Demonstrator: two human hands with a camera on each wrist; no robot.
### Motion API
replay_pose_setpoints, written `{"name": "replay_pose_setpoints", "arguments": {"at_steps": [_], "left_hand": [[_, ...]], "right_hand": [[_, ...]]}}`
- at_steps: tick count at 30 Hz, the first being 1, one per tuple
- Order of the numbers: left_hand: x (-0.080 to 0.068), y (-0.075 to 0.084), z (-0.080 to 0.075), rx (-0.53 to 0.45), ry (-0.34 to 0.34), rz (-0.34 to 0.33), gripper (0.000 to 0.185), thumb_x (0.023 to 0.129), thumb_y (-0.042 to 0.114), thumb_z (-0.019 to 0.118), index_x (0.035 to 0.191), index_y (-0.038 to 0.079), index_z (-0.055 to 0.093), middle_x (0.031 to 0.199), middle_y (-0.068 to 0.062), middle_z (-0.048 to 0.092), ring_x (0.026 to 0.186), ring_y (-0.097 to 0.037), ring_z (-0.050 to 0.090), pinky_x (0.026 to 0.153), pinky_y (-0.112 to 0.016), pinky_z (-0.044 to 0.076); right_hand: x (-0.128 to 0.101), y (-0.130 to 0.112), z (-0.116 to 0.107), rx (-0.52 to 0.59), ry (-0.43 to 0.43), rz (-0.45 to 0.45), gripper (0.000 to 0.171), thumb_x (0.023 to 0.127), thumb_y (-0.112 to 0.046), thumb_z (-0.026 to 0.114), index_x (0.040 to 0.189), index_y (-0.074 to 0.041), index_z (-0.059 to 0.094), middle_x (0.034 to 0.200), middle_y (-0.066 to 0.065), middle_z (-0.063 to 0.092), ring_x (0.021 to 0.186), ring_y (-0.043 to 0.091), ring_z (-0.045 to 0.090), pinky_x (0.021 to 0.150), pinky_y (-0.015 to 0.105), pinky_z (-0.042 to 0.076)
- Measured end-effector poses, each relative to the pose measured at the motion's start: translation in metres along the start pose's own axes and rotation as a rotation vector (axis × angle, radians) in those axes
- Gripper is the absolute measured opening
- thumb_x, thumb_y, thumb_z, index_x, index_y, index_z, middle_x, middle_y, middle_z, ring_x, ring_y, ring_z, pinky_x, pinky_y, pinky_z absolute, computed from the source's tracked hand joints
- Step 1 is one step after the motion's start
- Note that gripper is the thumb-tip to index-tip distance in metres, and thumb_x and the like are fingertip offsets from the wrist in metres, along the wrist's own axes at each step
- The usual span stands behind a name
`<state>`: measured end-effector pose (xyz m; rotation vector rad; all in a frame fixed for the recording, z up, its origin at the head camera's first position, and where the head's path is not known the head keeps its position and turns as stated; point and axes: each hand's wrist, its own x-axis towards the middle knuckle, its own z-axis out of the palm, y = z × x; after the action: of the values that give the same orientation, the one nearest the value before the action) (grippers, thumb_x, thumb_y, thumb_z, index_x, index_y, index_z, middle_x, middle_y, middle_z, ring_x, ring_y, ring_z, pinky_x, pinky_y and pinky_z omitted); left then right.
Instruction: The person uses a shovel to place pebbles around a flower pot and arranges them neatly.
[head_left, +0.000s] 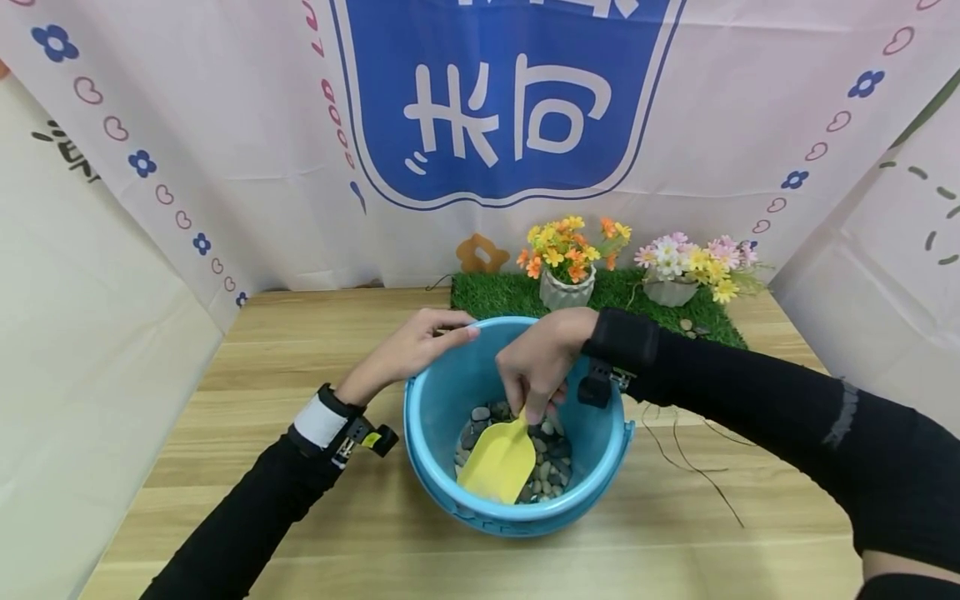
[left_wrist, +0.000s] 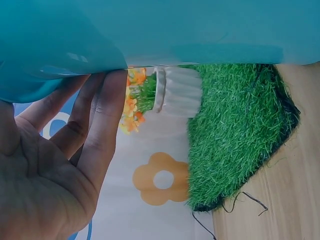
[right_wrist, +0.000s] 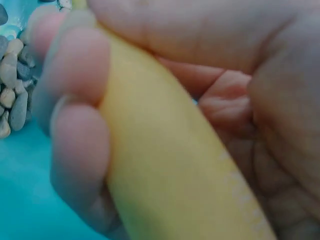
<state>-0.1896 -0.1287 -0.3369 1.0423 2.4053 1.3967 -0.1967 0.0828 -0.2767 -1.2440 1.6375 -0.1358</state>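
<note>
A blue bucket (head_left: 431, 400) stands on the wooden table with grey and tan pebbles (head_left: 558, 454) at its bottom. My left hand (head_left: 412, 346) holds its rim at the back left, thumb over the edge. In the left wrist view the fingers (left_wrist: 102, 115) lie along the bucket's outer wall. Inside the bucket, my right hand (head_left: 536, 358) grips a yellow toy shovel (head_left: 501, 458) by its handle, fingers curled round it. The shovel's blade points down toward the front left, over the pebbles. A close right wrist view shows the thick handle (right_wrist: 155, 135) between thumb and fingers.
Behind the bucket lies a green turf mat (head_left: 495, 292) bearing two pots of artificial flowers, one orange and yellow (head_left: 567, 287), one pink and white (head_left: 671, 287). Thin dark strings (head_left: 701, 471) lie right of the bucket. A printed cloth (head_left: 262, 167) hangs behind the table.
</note>
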Motion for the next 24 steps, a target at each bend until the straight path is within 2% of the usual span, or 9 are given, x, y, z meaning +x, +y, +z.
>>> {"name": "replay_pose_setpoints", "arguments": {"at_steps": [5, 11, 20, 24], "left_hand": [[-0.001, 0.011, 0.0, -0.004, -0.001, -0.012, 0.024, 0.099, 0.012, 0.048, 0.11, 0.0, 0.066, 0.102, -0.014, 0.064, 0.082, -0.024, 0.066, 0.064, -0.033, 0.055], [-0.004, 0.034, -0.002, -0.007, -0.008, -0.019, 0.023, 0.098, 0.006, 0.047, 0.109, -0.005, 0.064, 0.102, -0.018, 0.064, 0.084, -0.028, 0.065, 0.066, -0.031, 0.055], [-0.005, 0.037, -0.002, 0.007, -0.004, -0.021, 0.023, 0.098, 0.007, 0.048, 0.109, -0.004, 0.065, 0.101, -0.017, 0.064, 0.084, -0.027, 0.065, 0.066, -0.032, 0.055], [-0.004, 0.036, -0.002, 0.011, -0.005, -0.025, 0.023, 0.098, 0.007, 0.048, 0.108, -0.004, 0.065, 0.1, -0.017, 0.064, 0.083, -0.027, 0.065, 0.065, -0.031, 0.055]], "right_hand": [[-0.007, -0.002, -0.002, 0.007, 0.028, 0.018, 0.018, 0.092, -0.016, 0.061, 0.08, -0.019, 0.074, 0.071, 0.007, 0.066, 0.06, 0.028, 0.057, 0.051, 0.026, 0.046], [-0.018, -0.004, -0.004, 0.027, 0.042, -0.023, 0.015, 0.092, -0.016, 0.061, 0.091, -0.021, 0.075, 0.074, 0.006, 0.067, 0.063, 0.026, 0.06, 0.057, 0.03, 0.051], [-0.031, -0.001, -0.005, 0.066, 0.045, -0.096, 0.018, 0.094, -0.015, 0.058, 0.106, -0.015, 0.073, 0.077, 0.011, 0.067, 0.064, 0.028, 0.06, 0.059, 0.037, 0.052], [-0.034, 0.001, -0.005, 0.098, 0.036, -0.131, 0.019, 0.095, -0.015, 0.057, 0.105, -0.016, 0.073, 0.077, 0.014, 0.065, 0.062, 0.032, 0.057, 0.058, 0.037, 0.05]]}}
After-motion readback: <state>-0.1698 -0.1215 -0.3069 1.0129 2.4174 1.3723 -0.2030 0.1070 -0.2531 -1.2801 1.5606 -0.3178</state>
